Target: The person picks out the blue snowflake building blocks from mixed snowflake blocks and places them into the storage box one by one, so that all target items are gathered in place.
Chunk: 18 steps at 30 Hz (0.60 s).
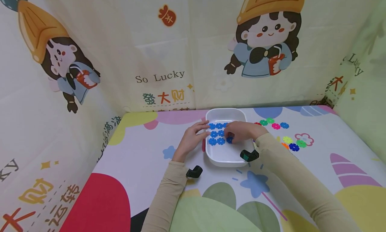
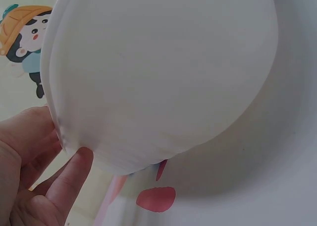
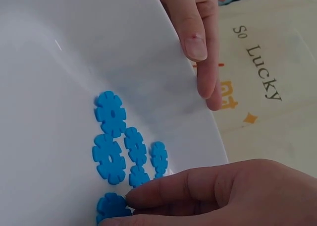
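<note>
A white tray (image 1: 226,160) stands on the table, with several blue notched plastic discs (image 1: 212,141) laid in rows on its floor. My right hand (image 1: 241,131) reaches over the tray's right side. Its thumb and forefinger pinch a blue disc (image 3: 113,206) low at the tray floor, at the near end of the right-hand column. At the tray's left rim is my left hand (image 1: 193,138), its fingers fairly straight and the tips touching the rim. The left wrist view shows the tray's outer wall (image 2: 163,77) with the left thumb against it.
Right of the tray lie loose discs in several colours, among them a pink disc (image 1: 275,126), a green disc (image 1: 301,143) and a dark blue disc (image 1: 294,147). A patterned cloth wall (image 1: 205,91) rises behind the table. Each wrist carries a small black camera (image 1: 194,172).
</note>
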### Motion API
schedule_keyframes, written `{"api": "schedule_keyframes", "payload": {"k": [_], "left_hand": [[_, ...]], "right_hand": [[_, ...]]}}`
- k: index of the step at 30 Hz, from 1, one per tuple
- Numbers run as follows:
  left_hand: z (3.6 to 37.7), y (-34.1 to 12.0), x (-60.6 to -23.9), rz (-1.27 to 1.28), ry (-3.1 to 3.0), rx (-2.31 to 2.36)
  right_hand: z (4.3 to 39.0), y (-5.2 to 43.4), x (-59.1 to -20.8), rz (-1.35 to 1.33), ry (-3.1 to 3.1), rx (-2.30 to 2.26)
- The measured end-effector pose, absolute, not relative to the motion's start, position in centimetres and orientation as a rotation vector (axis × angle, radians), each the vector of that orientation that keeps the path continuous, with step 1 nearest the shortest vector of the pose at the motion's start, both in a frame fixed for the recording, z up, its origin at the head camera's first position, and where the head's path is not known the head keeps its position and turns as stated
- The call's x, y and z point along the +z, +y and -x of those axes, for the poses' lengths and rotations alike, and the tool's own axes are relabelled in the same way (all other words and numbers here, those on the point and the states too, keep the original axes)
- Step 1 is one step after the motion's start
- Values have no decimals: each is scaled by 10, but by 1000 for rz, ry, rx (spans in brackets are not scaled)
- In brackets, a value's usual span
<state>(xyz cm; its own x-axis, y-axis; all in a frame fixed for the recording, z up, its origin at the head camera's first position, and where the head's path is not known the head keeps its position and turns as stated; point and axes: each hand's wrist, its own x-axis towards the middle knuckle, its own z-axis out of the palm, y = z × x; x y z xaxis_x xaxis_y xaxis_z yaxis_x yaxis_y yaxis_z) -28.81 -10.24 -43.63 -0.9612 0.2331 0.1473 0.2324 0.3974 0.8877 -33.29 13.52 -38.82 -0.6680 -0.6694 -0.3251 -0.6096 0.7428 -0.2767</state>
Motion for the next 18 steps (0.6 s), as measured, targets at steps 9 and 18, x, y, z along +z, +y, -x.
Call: {"api": "schedule_keyframes", "payload": {"k": [9, 18], "left_hand": [[289, -103, -438, -447, 2628, 1672], [288, -102, -437, -439, 2628, 1670]], "right_hand": [[336, 139, -384, 979, 2556, -318], [333, 167, -378, 1005, 2690, -716]]}}
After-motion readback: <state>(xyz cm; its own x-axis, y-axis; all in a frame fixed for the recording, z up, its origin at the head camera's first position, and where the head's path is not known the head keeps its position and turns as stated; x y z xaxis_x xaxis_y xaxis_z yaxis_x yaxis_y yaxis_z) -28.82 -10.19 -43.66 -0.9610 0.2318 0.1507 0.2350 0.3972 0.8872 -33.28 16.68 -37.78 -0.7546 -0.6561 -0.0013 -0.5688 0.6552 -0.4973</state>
